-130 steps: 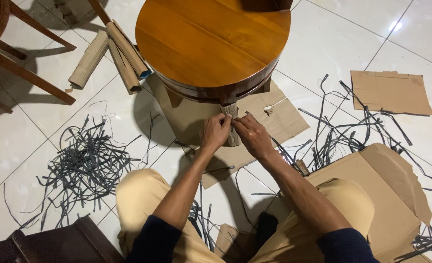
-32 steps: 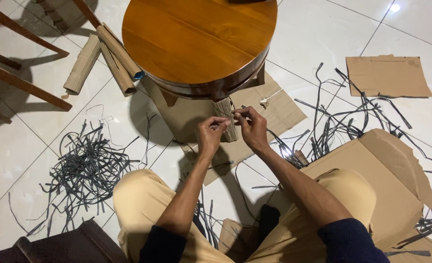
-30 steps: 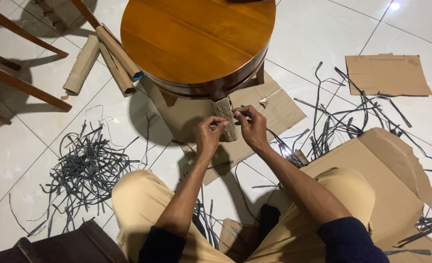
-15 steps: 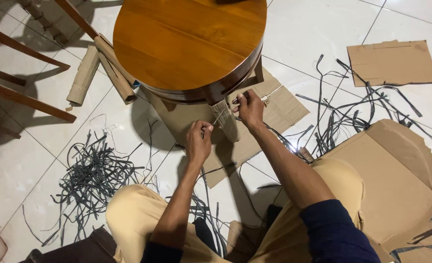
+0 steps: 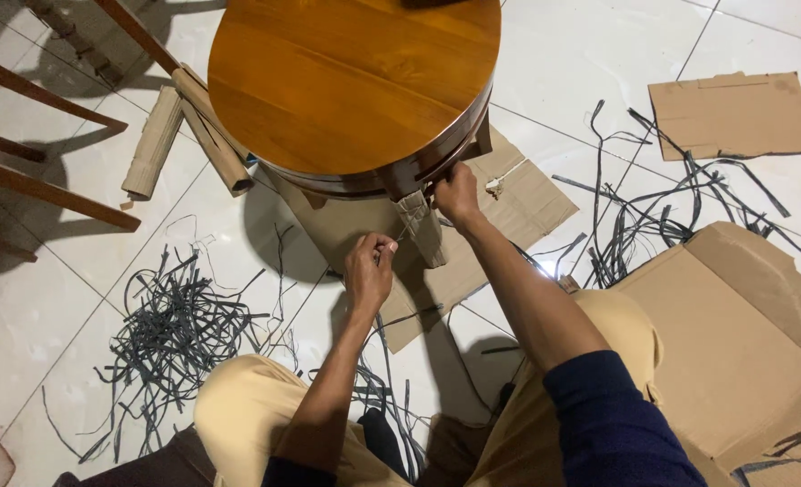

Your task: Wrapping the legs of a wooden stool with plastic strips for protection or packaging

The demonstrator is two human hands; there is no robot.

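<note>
A round wooden table (image 5: 346,81) stands on the tiled floor in front of me. Its near leg is wrapped in corrugated cardboard (image 5: 421,230). My left hand (image 5: 369,266) is pinched on one end of a thin pale string that runs up to the wrapped leg. My right hand (image 5: 455,192) grips the other end of the string at the top of the leg, just under the table's rim. I sit on the floor in tan trousers and dark sleeves.
A flat cardboard sheet (image 5: 527,203) lies under the table. Rolled cardboard tubes (image 5: 188,126) lie at its left. Black plastic straps (image 5: 179,325) are strewn left and right (image 5: 653,207). An open carton (image 5: 734,334) sits at my right knee, a chair (image 5: 22,135) stands far left.
My hands have drawn apart from the leg's front: the left moved down towards me, the right went up under the table rim, pulling the string taut.
</note>
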